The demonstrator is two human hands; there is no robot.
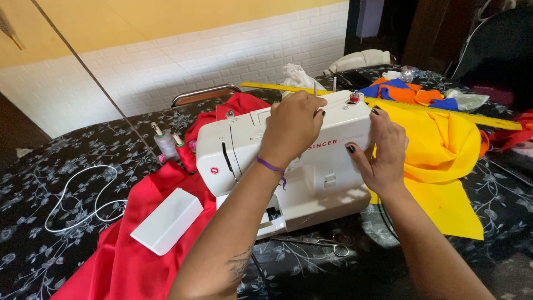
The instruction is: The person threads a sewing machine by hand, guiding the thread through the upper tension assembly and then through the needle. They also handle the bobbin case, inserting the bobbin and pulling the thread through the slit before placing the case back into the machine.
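White sewing machine (311, 172) sits mid-table on the black floral tablecloth (50, 222), its left end over the red fabric (139, 250). Judging by the look: rigid plastic shell over a heavy body, smooth sides, so likely slippery. It shouldn't flex. The small parts on top (spool pins, bobbin winder with a red bobbin (353, 99)) look like the fragile bits. Safest hold is probably both end walls or under the base, not those top fittings.

Left hand (291, 125) rests on the top cover, fingers curled over the far edge, pressing on the shell, nothing pinched. Right hand (383, 153) lies flat against the right end wall, fingers spread upward, fingertips near the bobbin winder.

Outward:
- detached white accessory box (166, 220) lies near-left on the red fabric
- scissors (319, 242) lie just near of the machine base
- grey and red thread cones (172, 147) stand just left of the machine
- yellow fabric (438, 161) lies to the right, soft and limp, with orange and blue pieces beyond it
- yellow ruler (444, 111) runs along the far side
- white cord (83, 200) loops at far left
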